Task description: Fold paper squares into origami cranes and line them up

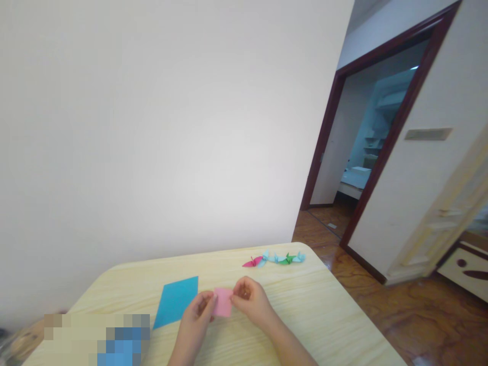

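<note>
Hands pinching pink paper, square-ish (probably origami)

hands hold pink paper | blue paper beside | paper cranes beyond

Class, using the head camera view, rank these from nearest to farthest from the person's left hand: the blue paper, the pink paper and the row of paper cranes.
1. Pink paper square: pinched at the left hand, on its right.
2. Blue paper diamond: just left of the hand.
3. Row of origami cranes: farthest, along the far edge of the wooden table.
</note>
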Available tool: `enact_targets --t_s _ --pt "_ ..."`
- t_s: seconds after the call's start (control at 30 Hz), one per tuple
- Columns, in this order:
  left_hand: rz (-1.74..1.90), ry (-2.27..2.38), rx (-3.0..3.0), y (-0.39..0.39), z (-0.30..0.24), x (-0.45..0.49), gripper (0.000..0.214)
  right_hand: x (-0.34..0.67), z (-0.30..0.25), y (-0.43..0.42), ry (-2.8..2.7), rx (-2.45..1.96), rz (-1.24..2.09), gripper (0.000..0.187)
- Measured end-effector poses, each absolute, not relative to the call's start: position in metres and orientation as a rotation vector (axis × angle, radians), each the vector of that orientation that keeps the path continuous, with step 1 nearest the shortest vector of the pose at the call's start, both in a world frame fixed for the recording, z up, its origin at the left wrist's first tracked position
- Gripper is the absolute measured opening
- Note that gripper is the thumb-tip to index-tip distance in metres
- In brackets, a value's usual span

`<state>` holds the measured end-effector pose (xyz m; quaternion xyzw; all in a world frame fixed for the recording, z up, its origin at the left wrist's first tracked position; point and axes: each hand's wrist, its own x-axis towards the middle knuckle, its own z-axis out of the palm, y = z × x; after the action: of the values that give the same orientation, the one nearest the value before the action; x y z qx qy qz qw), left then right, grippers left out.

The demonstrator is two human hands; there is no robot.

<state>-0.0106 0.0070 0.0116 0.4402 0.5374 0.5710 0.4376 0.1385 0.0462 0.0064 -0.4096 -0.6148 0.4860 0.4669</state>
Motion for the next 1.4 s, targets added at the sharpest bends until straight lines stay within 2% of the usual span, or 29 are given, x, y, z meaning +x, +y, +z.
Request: enact_targets --t_s 0.33,0.57,0.8,1.1,1.27,1.4 --pt "1.419 1.266 0.982 0.008 0.011 -0.011 0.039 0.135 0.007 0.047 -1.412 -0.989 1.27 0.022" --pt "1.472 1.251 0.947 0.005 0.012 -0.01 0.037 0.133 0.02 0.039 -1.41 -0.988 1.146 0.024" --pt "1.461 1.181 0.947 0.007 0.011 -0.008 0.038 0.135 0.018 0.038 -1.523 -0.971 1.027 0.012" --pt "1.437 1.146 0.953 0.006 0.006 -0.009 0.033 0.136 0.013 0.041 -1.525 -0.979 1.007 0.01" --pt "1.439 1.138 0.943 0.006 0.007 -0.009 0.034 0.135 0.013 0.042 -1.436 -0.99 1.078 0.016" --pt "1.433 1.129 0.936 0.007 0.006 -0.009 0.035 0.135 0.013 0.043 -1.468 -0.948 1.062 0.011"
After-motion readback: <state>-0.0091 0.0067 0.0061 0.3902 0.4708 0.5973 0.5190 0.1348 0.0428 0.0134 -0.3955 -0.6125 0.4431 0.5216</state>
